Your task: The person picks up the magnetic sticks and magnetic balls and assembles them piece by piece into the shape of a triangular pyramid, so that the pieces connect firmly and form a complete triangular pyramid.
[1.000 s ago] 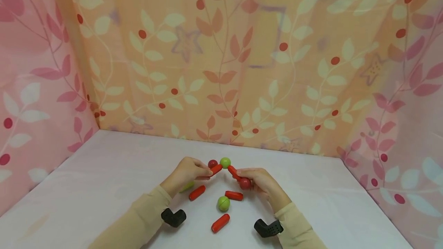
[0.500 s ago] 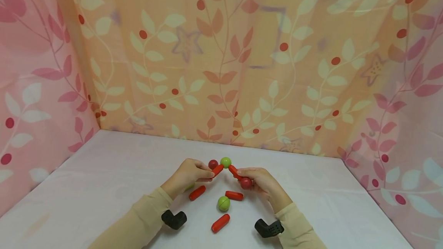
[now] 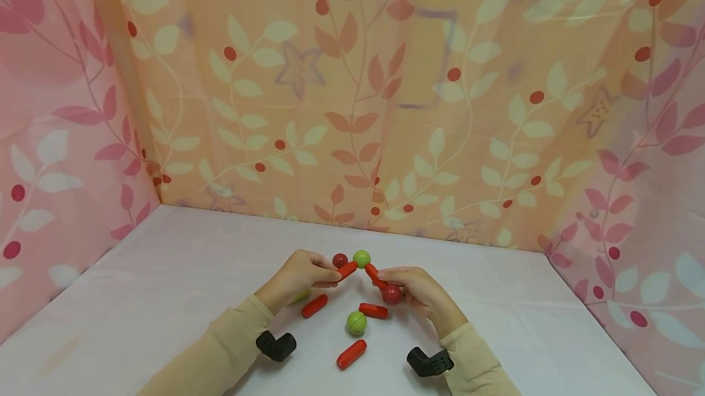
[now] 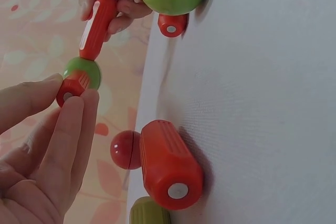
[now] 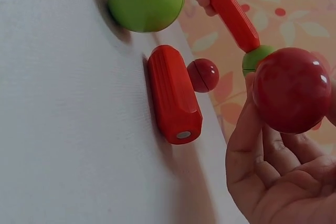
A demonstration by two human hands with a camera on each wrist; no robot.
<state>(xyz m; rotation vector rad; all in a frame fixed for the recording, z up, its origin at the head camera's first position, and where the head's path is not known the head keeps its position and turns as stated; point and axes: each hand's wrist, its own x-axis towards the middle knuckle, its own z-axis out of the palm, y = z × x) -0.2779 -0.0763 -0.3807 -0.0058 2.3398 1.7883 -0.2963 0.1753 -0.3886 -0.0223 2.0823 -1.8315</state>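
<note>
My left hand (image 3: 297, 276) pinches a red magnetic rod (image 4: 75, 87) between thumb and fingertips. The rod's far end meets a glossy green ball (image 3: 361, 259). From the other side of that ball a second red rod (image 4: 96, 30) slopes down to a dark red ball (image 5: 292, 90), making a bent chain. My right hand (image 3: 423, 295) grips this second rod close to the red ball, with fingers curled around; in the right wrist view the ball hides much of that rod. Pale metal discs show on rod ends.
Loose red rods (image 3: 314, 306) and a green ball (image 3: 357, 322) lie on the white tabletop (image 3: 468, 298) between my forearms. Another red ball (image 3: 339, 260) sits beyond my left fingers. A yellow-green rod (image 4: 149, 212) is partly hidden by my left hand. Patterned curtains (image 3: 352, 108) enclose the table.
</note>
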